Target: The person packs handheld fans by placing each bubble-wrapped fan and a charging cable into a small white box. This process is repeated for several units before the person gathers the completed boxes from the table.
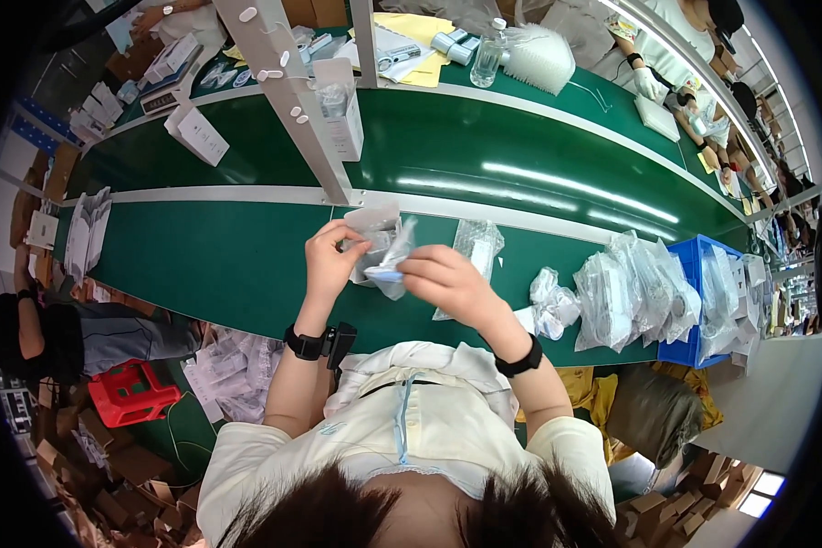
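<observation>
Over the green bench, my left hand [331, 260] is closed, thumb and fingers pinching at the near left edge of a small open white box [371, 219]. The box's flap stands up at the far side, and its inside is partly covered. My right hand [452, 285] is closed on a clear plastic bag [398, 248] with something white and blue at its lower end. The bag hangs over the box's right side; I cannot tell whether part of it is inside. Just right of the box lies a bubble-wrap bag [477, 245].
Small crumpled clear bags [552, 306] and a row of filled bubble bags [621, 292] lie to the right, beside a blue crate [694, 265]. Flat white cartons [87, 233] lean at the far left. A metal post [292, 100] rises beyond my hands. Co-workers sit around.
</observation>
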A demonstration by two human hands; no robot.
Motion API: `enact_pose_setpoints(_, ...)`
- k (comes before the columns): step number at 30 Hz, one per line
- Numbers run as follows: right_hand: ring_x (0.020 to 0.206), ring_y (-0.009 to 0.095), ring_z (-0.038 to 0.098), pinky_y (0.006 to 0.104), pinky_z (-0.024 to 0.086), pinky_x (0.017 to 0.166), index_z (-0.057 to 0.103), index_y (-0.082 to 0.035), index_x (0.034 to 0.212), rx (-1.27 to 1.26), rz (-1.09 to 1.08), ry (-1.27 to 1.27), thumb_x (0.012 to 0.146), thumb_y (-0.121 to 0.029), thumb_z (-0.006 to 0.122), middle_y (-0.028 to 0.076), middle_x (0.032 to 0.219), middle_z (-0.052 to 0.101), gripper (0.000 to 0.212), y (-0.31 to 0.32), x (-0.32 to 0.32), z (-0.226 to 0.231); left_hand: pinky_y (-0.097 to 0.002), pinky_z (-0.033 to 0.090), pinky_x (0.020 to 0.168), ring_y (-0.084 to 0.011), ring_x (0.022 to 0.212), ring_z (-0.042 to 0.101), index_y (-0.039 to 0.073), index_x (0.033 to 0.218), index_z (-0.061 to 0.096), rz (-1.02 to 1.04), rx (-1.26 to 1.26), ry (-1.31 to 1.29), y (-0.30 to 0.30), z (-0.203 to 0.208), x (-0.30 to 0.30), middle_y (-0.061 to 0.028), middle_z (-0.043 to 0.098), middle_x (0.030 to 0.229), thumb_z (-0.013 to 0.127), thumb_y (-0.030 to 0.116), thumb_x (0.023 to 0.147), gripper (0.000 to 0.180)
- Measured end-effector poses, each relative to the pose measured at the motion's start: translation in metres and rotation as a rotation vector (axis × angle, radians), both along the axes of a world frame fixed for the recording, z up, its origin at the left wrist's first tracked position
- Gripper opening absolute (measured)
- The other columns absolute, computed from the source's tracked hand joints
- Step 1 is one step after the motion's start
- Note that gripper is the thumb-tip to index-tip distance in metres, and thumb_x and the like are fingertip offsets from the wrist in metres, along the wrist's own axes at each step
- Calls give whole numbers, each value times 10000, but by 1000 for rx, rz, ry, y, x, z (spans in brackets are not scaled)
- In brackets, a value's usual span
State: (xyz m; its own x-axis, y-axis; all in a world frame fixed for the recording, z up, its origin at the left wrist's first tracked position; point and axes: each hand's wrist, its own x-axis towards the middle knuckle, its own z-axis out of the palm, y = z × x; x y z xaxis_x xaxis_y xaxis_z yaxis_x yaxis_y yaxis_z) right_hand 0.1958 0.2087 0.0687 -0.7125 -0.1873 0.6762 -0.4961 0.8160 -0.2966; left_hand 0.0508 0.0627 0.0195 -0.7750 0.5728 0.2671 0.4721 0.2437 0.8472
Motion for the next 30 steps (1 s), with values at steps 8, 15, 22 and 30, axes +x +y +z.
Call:
enact_pose_setpoints(8,1029,261,463,358,415,852,580,-47,923,193,-19,-300,697,-204,625,78,1016,526,278,-17,-39,-46,-252,386,517,-164,593,536,-15,680,588,4,-50,-20,9,-4,-7,-68,578,713,689,23,617,125)
enact_pose_setpoints(15,1077,302,419,390,386,887,566,-73,1017,-102,-382,-231,727,-237,652,101,1092,488,344,0,49,-23,-282,419,574,-208,631,558,-16,699,579,-36,87,161,76,21,-19,-85,588,739,664,23,650,106)
enact_pose_setpoints(22,1030,318,449,394,395,859,542,-42,1050,-427,-1084,-464,736,-129,644,133,1084,489,341,-35,208,-79,-355,447,659,-282,669,588,-16,729,585,31,33,247,225,-17,-123,-140,595,664,691,138,666,198)
enact_pose_setpoints(30,1131,337,349,412,334,930,451,-80,1201,-802,-1657,-442,739,-173,657,164,1198,406,515,-62,254,-124,-376,419,780,-311,893,545,5,840,569,-109,20,199,270,-45,-140,-166,581,903,688,161,684,251)
